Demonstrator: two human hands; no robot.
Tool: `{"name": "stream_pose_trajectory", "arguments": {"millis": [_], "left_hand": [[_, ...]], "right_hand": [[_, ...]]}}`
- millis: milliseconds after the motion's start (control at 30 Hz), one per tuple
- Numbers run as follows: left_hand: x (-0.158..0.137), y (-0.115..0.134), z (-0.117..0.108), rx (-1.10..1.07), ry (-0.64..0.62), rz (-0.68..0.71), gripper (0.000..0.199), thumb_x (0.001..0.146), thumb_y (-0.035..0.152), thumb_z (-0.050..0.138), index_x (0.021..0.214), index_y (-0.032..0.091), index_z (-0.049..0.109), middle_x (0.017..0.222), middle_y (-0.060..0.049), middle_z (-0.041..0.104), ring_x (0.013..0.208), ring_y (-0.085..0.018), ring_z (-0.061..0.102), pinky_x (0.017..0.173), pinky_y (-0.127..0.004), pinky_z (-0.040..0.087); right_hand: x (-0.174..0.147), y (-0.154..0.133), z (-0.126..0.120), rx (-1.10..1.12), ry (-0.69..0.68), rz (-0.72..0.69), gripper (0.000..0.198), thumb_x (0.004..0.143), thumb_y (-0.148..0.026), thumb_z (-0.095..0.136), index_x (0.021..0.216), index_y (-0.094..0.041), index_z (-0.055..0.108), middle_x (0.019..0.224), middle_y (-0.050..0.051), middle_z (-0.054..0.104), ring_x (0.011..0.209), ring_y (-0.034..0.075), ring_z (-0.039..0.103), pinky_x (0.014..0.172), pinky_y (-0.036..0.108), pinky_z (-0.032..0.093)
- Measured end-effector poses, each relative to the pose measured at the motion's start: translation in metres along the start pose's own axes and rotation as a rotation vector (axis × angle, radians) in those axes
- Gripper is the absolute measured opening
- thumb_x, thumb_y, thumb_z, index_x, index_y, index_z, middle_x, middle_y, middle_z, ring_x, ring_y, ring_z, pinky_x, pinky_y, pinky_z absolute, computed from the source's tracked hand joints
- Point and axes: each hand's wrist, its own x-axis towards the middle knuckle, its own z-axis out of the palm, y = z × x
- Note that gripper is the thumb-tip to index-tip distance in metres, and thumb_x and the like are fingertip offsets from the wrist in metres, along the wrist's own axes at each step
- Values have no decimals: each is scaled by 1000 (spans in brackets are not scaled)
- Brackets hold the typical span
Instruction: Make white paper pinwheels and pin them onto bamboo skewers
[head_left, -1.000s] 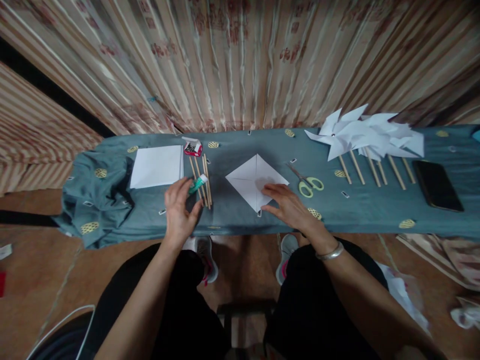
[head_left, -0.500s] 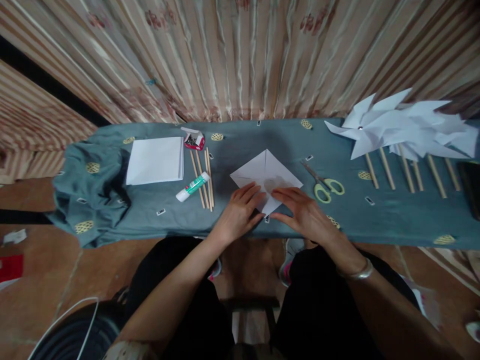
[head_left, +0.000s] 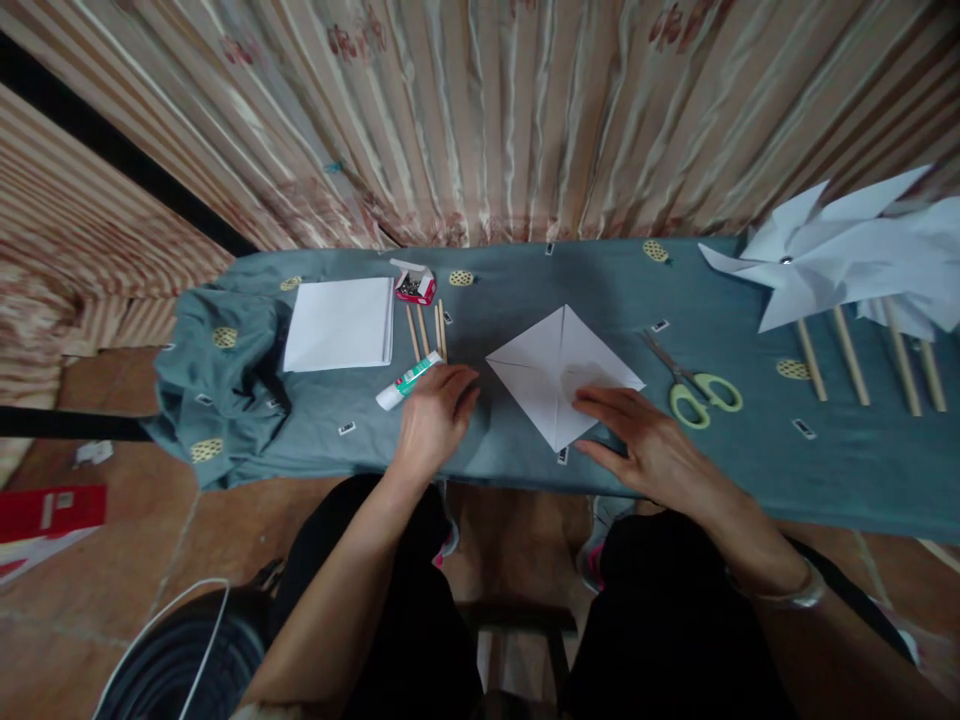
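A square of white paper (head_left: 536, 375) with diagonal crease lines lies as a diamond on the cloth. My right hand (head_left: 637, 435) rests at its lower right side, fingers stretched over the paper and thumb apart. My left hand (head_left: 435, 415) is left of the paper, over the lower ends of several thin wooden sticks (head_left: 424, 330) and beside a green and white glue stick (head_left: 409, 382). Its fingers are loosely bent, with a gap to the thumb, and nothing shows between them. The hand hides the sticks' lower ends. Scissors (head_left: 690, 385) with light green handles lie right of the paper.
A stack of white paper (head_left: 339, 325) lies at the left, with an opened red box of small metal pieces (head_left: 415, 284) beside it. Several white paper pinwheels (head_left: 817, 260) on sticks lie at the far right. A pleated curtain (head_left: 487, 120) hangs behind the cloth-covered table (head_left: 502, 455).
My left hand has left the paper and moved left to the glue stick and sticks. My right hand stays on the paper. The view has shifted a little left.
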Motion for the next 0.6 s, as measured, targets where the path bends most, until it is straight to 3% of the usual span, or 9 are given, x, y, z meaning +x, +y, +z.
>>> {"name": "stream_pose_trajectory", "arguments": {"millis": [100,200,300,467,600], "left_hand": [[-4,-18,-11,52,51,-42,31,91,22,54,119,13,62,126,-14,64,121,-28,58,104,-50,48],[-5,-20,-13,45,89,-37,36,92,23,53,126,13,58,134,-16,58,128,-28,53,108,-52,44],[-6,-1,-2,-72,34,79,31,93,23,53,122,15,60,131,-14,61,125,-25,55,106,-47,48],[-10,42,25,-170,-224,296,41,86,31,66,123,14,61,137,-15,57,131,-31,49,105,-49,48],[-10,53,37,-127,-224,317,39,88,30,63,122,13,60,133,-17,60,127,-32,53,103,-51,49]], "right_hand": [[0,1,0,9,-8,13,35,90,-29,62,122,-14,61,128,16,63,120,30,58,104,52,49],[0,1,-3,30,-41,38,37,89,-25,62,124,-14,60,131,16,61,123,30,57,106,51,48],[3,0,-5,45,-73,56,42,86,-23,64,126,-14,59,134,16,59,126,30,55,107,51,47],[9,-1,-5,24,-51,57,42,82,-21,66,123,-14,61,130,16,62,123,32,56,106,52,47],[9,-1,-4,-9,-29,41,36,87,-26,63,121,-15,63,126,16,64,119,31,59,102,52,49]]}}
